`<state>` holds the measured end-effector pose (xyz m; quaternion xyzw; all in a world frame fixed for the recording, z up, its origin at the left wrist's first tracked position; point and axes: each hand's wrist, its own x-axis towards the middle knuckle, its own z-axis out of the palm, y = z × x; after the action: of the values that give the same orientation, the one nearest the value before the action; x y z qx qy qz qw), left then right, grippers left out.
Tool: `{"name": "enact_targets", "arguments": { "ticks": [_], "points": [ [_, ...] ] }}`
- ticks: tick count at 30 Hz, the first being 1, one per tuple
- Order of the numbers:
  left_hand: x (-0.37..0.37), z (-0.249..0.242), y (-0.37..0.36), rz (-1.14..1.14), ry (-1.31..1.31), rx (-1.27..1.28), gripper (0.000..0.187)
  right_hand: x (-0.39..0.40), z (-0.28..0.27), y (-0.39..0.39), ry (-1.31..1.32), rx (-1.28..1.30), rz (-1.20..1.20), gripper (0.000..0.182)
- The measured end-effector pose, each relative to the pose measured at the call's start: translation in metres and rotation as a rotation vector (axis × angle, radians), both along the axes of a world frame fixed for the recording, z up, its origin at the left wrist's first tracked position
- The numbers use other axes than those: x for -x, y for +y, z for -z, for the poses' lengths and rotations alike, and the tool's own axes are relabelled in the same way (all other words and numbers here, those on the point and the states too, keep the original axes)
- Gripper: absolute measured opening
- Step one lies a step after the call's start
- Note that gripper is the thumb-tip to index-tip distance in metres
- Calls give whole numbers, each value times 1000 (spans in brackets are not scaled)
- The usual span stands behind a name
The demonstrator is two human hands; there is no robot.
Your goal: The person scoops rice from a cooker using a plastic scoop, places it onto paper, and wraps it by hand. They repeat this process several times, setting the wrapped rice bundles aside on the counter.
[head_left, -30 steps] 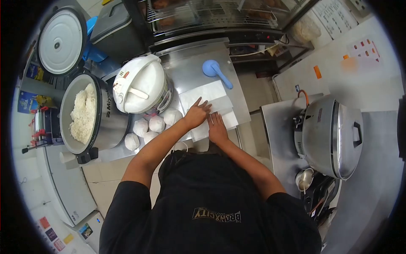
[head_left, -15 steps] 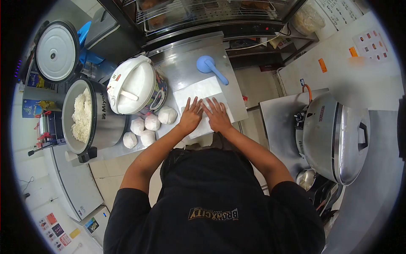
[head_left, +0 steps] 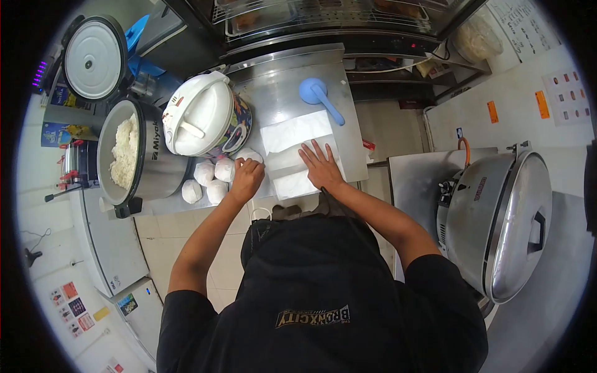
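Here, we spread our empty right hand (head_left: 322,166) flat on white paper (head_left: 297,128) on the table (head_left: 273,93); to the left, our left hand (head_left: 247,179) half-curls at a wrapped ball (head_left: 249,154); whether it grips, we cannot tell.

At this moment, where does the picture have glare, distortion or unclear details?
Head view: strong fisheye bending, black corners; head view: pale glare on the steel table; head view: the right hand looks fairly crisp, but writing on the whiteboard is hard to read.
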<state>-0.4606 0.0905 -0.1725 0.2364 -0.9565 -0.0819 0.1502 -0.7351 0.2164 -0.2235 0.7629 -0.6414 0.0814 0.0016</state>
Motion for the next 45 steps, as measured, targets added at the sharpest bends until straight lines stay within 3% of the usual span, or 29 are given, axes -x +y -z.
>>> {"name": "enact_targets", "arguments": {
  "ticks": [3,6,9,11,16,18,19,21,22,24,31,41,45],
  "points": [
    [6,-9,2,-86,-82,-7,30,-1,3,0,7,-1,2,76],
    [37,-12,-10,-125,154,-41,35,0,-1,-3,-17,-37,3,77],
    [45,-1,-32,-68,143,21,29,2,-3,-4,-80,-70,-6,78],
    [42,4,-45,12,-60,-258,23,3,-1,-3,-57,-72,-7,78],
    [35,19,-49,-104,61,-214,20,5,-1,-3,-36,-41,-10,77],
    [32,6,-43,-73,-100,-218,29,6,1,-2,-58,-30,-13,77],
    [36,-9,-39,-68,-100,-219,29,7,4,-3,-23,-9,-22,77],
    [47,-38,-31,-10,-22,-245,52,9,7,-3,13,6,-20,77],
    [58,-51,-26,-6,-25,-254,52,9,5,-4,7,7,-26,78],
    [79,-68,-16,93,40,-256,71,8,7,-3,-3,2,-48,78],
    [93,21,15,127,-220,-82,83,26,5,-6,-98,-70,-46,74],
    [46,70,62,-42,-135,-95,72,76,16,9,-40,-32,-217,50],
    [37,85,65,-115,25,-127,43,89,17,4,-19,9,-287,45]
  ]
}}
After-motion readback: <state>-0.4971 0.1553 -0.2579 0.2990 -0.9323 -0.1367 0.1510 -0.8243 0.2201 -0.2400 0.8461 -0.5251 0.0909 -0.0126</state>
